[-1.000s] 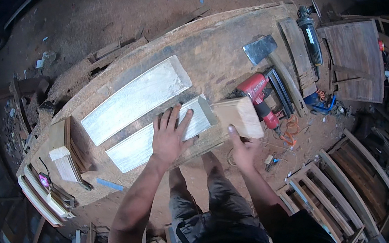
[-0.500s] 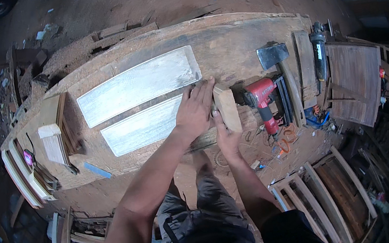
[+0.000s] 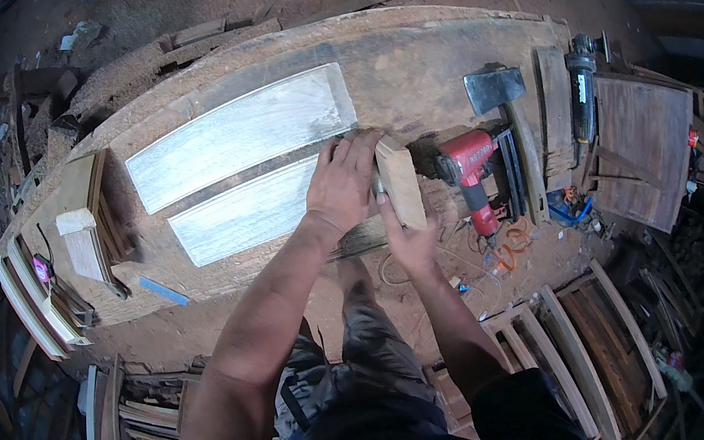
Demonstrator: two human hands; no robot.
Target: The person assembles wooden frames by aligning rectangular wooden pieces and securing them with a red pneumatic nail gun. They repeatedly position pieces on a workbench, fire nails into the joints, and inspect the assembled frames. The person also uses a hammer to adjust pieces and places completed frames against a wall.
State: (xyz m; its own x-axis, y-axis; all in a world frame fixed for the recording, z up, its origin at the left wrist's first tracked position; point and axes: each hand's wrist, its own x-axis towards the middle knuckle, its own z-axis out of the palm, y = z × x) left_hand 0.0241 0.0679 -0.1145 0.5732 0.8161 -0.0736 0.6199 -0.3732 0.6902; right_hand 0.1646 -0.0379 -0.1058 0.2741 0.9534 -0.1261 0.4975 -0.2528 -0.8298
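the right hand point(image 3: 412, 243) is clamped on the lower end of a wooden block point(image 3: 402, 184), thumb along its left side, the other fingers mostly hidden. the left hand point(image 3: 341, 184) lies palm down over the right end of the near board point(image 3: 243, 213), its fingers stretched out and closed on nothing visible; the fingertips come up to the block's upper left edge, though whether they touch it cannot be told. the block stands just beyond that board end, tilted, above the bench point(image 3: 436, 50).

the step in hand looks like lining the block up with the board's end. the next move seems to call for a steady left hand on the board and small turns of the block by the right.

farther out, the far board point(image 3: 241, 136) lies alongside, a narrow gap between the two. right of the block rests a red nail gun point(image 3: 469, 169), then a hatchet point(image 3: 496, 92) and a grinder point(image 3: 585, 102). to the left lie a blue strip point(image 3: 164, 290) and some wood pieces point(image 3: 86, 217).
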